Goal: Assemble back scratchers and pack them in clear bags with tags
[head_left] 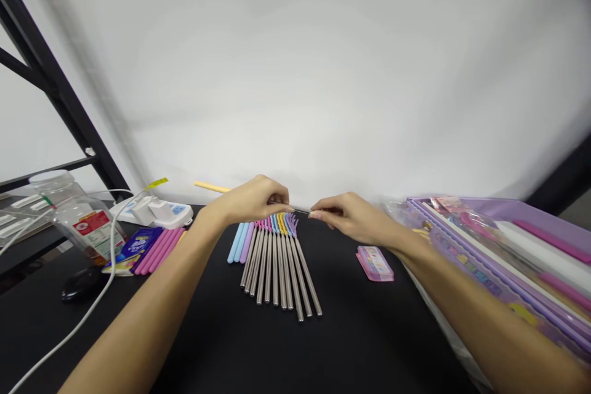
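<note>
My left hand (265, 198) is closed around a yellow-handled metal rod, above the black table. The rod's yellow handle (211, 186) sticks out to the left behind that hand, and its thin metal part (302, 211) shows between my hands. My right hand (339, 214) pinches the rod's other end with thumb and fingertips, so the tip is hidden. Just below lie several metal rods (281, 271) in a fan, with pink, blue, yellow and purple shaped ends pointing away from me. Left of them are blue and purple handles (242, 242).
Pink handles (159, 251) and a purple packet (138, 243) lie at left, near a clear jar (85, 215), a black mouse (83, 284) and a power strip (170, 214) with a white cable. A pink case (375, 263) sits at right, beside a purple bin (530, 212) of packaged items.
</note>
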Demonstrator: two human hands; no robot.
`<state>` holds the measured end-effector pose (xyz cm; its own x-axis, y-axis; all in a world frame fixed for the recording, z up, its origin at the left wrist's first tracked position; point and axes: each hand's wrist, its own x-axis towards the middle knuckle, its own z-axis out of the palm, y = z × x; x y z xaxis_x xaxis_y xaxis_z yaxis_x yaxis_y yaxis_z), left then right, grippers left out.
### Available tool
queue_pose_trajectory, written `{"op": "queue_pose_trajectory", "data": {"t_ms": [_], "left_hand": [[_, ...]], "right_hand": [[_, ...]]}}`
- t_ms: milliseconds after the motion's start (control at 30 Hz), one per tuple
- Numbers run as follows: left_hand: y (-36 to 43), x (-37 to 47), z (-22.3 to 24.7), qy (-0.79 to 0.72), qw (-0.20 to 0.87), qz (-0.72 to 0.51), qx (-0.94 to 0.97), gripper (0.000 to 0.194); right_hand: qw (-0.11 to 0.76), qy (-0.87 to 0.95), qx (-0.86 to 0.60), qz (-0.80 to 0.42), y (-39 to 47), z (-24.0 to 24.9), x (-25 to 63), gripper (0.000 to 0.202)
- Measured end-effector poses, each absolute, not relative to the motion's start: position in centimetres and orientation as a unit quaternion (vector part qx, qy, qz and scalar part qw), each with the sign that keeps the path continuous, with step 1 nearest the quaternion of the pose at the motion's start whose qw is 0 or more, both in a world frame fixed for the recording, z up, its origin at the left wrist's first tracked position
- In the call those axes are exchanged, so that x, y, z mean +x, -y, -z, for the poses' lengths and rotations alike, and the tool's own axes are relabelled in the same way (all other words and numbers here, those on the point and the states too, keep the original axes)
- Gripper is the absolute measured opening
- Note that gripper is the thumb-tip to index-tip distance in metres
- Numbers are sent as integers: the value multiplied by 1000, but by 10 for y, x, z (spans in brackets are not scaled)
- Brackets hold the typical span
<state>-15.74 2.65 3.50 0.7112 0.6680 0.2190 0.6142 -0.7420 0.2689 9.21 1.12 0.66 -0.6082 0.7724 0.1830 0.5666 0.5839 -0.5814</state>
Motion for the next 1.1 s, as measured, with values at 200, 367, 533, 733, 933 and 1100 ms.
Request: {"op": "queue_pose_trajectory", "data": {"t_ms": [200, 367, 533, 733, 933, 1100], "left_hand": [[-39, -200, -39, -424, 27, -175, 888, 15], [-31, -181, -36, -383, -4, -169, 908, 16], [-21, -140, -33, -342, -5, -187, 921, 19], [-34, -178, -41, -401, -11, -176, 899, 15], [-24, -164, -40, -401, -99, -154, 898, 25], [-20, -154, -45, -405, -143, -127, 894, 27]], "right_hand": [[205, 853, -427, -219, -23, -12, 128, 40], [215, 850, -437, -203, -20, -16, 131, 37], [206, 860, -426, -190, -13, -16, 113, 41], [206, 860, -427, -187, -20, -19, 130, 45], [228, 857, -427, -177, -16, -19, 117, 45], [225, 859, -430, -166, -16, -17, 119, 41]]}}
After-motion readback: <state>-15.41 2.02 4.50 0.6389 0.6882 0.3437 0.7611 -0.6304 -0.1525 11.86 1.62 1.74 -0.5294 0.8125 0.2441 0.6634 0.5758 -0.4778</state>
